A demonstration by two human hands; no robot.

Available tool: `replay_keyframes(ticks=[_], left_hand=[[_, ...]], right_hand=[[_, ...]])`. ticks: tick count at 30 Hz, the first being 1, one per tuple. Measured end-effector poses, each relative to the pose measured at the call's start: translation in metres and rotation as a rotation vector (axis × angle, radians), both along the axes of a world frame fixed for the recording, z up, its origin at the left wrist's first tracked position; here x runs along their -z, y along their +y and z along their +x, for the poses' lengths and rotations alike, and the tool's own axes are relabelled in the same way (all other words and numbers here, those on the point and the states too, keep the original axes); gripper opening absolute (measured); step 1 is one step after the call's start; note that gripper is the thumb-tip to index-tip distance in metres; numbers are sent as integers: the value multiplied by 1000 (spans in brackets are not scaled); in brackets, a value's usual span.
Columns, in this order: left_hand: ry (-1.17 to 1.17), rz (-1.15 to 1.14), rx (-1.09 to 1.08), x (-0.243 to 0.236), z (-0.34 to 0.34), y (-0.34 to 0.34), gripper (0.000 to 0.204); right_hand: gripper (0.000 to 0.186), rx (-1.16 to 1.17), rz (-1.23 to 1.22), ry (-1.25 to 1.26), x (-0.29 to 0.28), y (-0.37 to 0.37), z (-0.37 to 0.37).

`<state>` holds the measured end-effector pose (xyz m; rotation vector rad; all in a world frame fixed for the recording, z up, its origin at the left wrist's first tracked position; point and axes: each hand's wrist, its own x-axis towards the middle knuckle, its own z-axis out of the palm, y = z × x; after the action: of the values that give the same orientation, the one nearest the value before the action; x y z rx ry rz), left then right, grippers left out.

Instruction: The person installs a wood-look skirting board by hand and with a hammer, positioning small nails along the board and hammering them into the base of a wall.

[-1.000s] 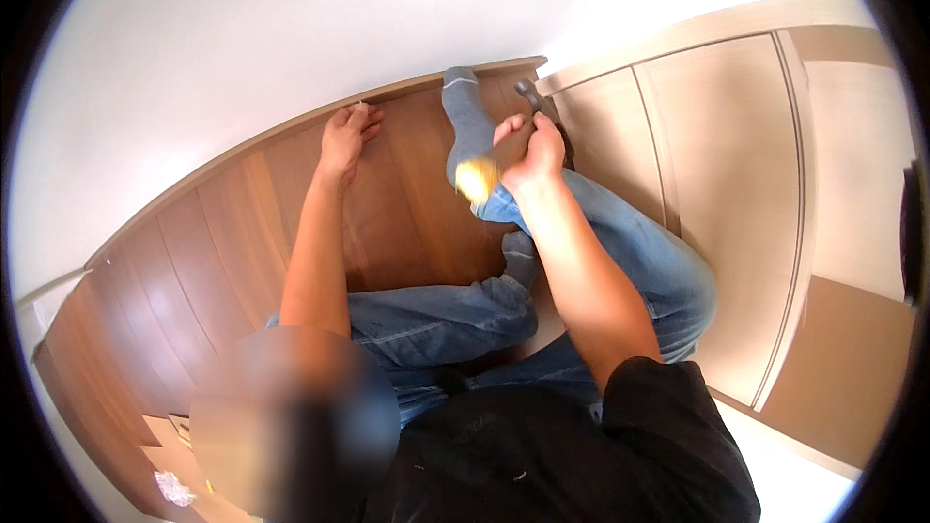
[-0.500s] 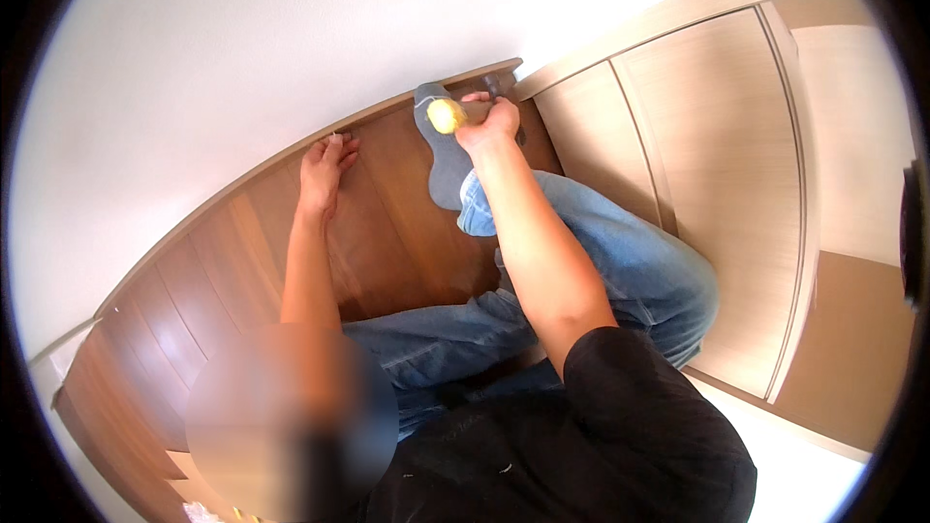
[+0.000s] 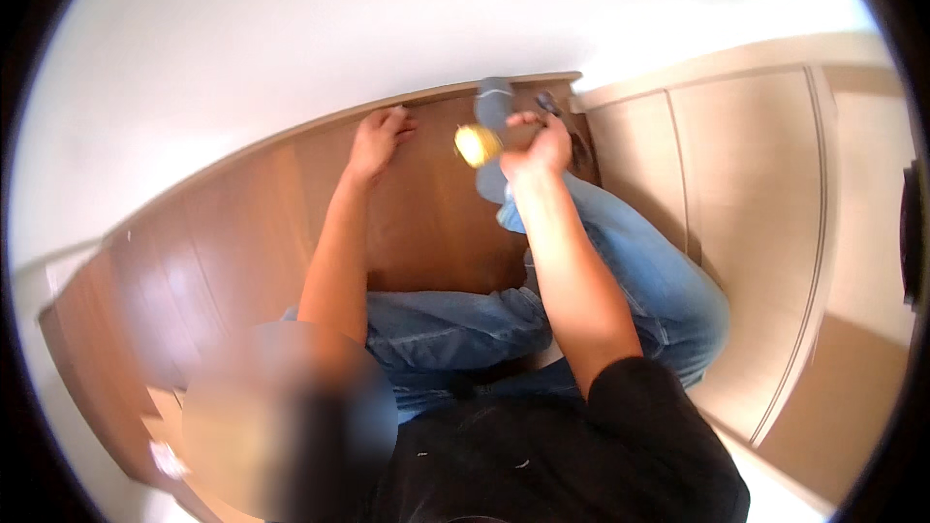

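right hand (image 3: 538, 147) fist clamped on screwdriver (image 3: 481, 145), yellow butt at 9 o'clock of fist, tip hidden | left hand (image 3: 378, 136) fingers apart, flat on board (image 3: 426, 223) | progress: driving seems underway, finish can't tell

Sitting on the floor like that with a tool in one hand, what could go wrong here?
The right hand grips a yellow-handled tool close above the grey-socked foot; a slip might jab the foot. The left hand is pressed on the wooden floor near the wall, possibly taking weight; if it slides on the smooth boards, the person could tip forward.
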<state>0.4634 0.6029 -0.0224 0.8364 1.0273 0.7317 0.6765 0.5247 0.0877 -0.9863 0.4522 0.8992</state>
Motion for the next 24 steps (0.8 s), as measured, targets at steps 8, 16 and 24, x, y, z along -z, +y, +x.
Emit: replay_keyframes(ticks=[8, 16, 24], left_hand=[[42, -192, 126, -17, -14, 3, 24], [-34, -278, 91, -12, -9, 9, 22], [-10, -322, 49, -18, -6, 15, 25]], right_hand=[[16, -410, -192, -84, -49, -89, -73], [44, -1451, -180, -458, -117, -115, -65], [37, -2474, -374, -1562, -104, -86, -24]])
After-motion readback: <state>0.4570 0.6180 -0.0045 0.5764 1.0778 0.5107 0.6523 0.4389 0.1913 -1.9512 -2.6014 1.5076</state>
